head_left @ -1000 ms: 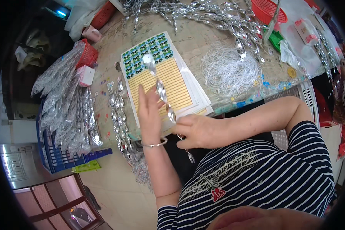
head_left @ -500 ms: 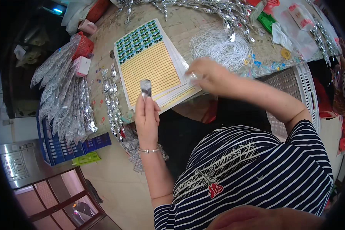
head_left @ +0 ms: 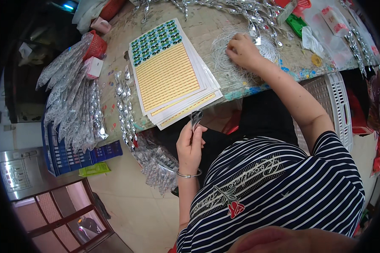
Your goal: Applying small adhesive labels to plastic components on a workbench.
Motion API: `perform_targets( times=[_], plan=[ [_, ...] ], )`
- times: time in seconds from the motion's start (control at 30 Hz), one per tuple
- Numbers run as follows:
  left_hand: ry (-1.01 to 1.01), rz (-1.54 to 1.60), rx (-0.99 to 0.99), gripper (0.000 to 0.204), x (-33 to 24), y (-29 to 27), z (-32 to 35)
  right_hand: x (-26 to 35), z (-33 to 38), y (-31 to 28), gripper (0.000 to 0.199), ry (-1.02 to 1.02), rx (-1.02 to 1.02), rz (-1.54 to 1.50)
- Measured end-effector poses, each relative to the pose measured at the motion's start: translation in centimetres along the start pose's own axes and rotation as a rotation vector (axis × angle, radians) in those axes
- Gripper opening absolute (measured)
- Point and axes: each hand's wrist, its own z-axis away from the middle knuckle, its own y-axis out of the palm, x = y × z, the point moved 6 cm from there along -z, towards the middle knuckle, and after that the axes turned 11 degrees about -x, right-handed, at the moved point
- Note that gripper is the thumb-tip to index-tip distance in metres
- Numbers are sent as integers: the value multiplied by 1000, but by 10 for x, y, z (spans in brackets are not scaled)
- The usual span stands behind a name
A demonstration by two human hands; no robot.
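My left hand [head_left: 190,145], just off the table's near edge, is closed around a shiny silver foil piece [head_left: 196,118] whose dark, reflective tip stands up above the fingers. Its lower part is hidden in the hand. My right hand [head_left: 244,52] rests on a loose tangle of thin white string [head_left: 223,46], fingers curled down into the strands; how many strands they pinch is too fine to make out. Between the hands and to the left lies a stack of sticker sheets [head_left: 166,80], the top one with blue-green eye-like stickers and yellow rows.
Twisted silver foil spirals [head_left: 123,105] hang over the table's near left edge. Further left are bagged spirals [head_left: 67,105] beside a red basket [head_left: 96,45] and a blue crate [head_left: 67,162]. More spirals [head_left: 223,6] lie along the far side. A white plastic basket [head_left: 340,105] stands at right.
My right hand has moved right and away from me, from beside the sheets onto the string. My left hand, holding the foil piece, has come right and closer to my body.
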Motion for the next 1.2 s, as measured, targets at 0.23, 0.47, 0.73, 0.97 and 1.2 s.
perform_targets(
  times=[0.23, 0.47, 0.73, 0.97, 1.2],
  plan=[
    [9, 3, 37, 32, 10, 4, 2, 0, -17, -24, 20, 62, 17, -267],
    [-74, 66, 9, 27, 4, 1, 0, 25, -46, -64, 29, 198, 46, -593],
    [-92, 67, -4, 27, 8, -7, 2, 52, -71, -53, 25, 358, 218, -893],
    [-128, 65, -39, 27, 21, -13, 9, 100, -69, 0, 27, 220, 308, -831],
    [-156, 29, -41, 27, 35, -21, 19, 136, -73, 44, 12, -311, 216, -232]
  ],
)
